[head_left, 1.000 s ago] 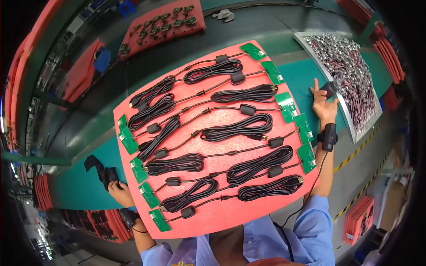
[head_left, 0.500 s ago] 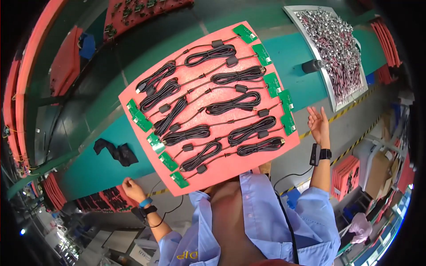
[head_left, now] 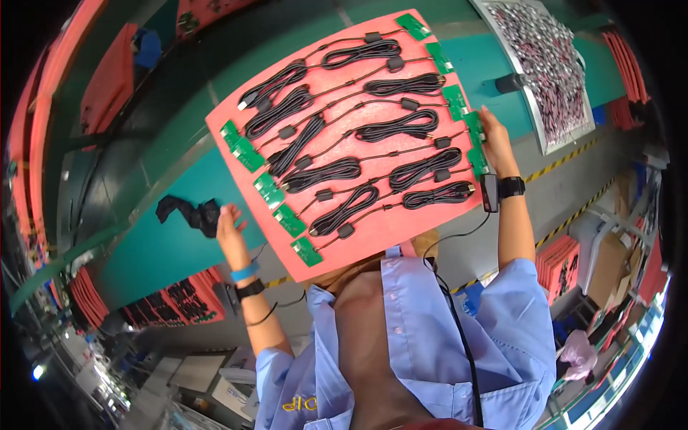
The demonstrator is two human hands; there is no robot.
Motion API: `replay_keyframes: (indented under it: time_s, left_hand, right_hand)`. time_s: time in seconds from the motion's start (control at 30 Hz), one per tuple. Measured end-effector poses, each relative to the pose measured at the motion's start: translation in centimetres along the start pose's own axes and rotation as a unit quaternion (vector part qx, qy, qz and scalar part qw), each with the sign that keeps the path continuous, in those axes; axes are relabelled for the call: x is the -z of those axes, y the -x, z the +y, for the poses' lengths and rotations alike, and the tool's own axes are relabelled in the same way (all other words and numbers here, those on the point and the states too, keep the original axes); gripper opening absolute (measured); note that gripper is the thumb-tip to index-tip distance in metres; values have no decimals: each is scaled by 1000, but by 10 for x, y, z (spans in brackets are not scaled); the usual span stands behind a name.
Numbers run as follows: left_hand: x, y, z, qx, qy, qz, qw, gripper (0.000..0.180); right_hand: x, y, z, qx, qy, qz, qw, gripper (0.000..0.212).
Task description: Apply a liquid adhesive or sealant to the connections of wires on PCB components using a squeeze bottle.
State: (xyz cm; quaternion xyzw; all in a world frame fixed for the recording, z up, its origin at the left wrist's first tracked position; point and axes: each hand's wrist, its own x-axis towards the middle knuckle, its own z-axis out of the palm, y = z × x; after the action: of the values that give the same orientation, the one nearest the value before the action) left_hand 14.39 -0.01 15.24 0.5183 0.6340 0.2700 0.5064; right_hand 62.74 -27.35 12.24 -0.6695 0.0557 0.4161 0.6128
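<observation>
A pink foam board (head_left: 337,247) lies tilted before me. Several coiled black cables (head_left: 358,175) rest on it in rows, each joined to a small green circuit board along the left or right edge. My right hand (head_left: 498,143) is at the board's right edge, beside a green circuit board (head_left: 474,131); its fingers are extended, partly hidden at the edge. My left hand (head_left: 231,233) is raised, fingers apart and holding nothing, just left of the foam board and close to a crumpled black cloth (head_left: 190,213).
At the far right a white-framed tray (head_left: 534,107) holds many small metal-tipped wired parts, with a dark bottle (head_left: 509,83) against it. Stacked pink foam boards (head_left: 192,297) with cables stand at the lower left. More pink boards (head_left: 560,269) are at the right, and a person (head_left: 577,356) is beyond.
My right hand has come up and inward to the foam board's right edge. My left hand has risen toward the board's left side, its fingers opening out. The whole view has shifted.
</observation>
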Motion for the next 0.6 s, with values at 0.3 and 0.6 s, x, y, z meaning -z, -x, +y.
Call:
replay_keyframes:
  time_s: [0.3,0.6]
  left_hand:
    - [-5,14,-8,25,31,-26,999,48]
    - [23,9,-34,73,72,-135,986,37]
  right_hand:
    - [-25,50,-14,73,61,30,995,36]
    - [-14,60,-14,40,41,15,998,39]
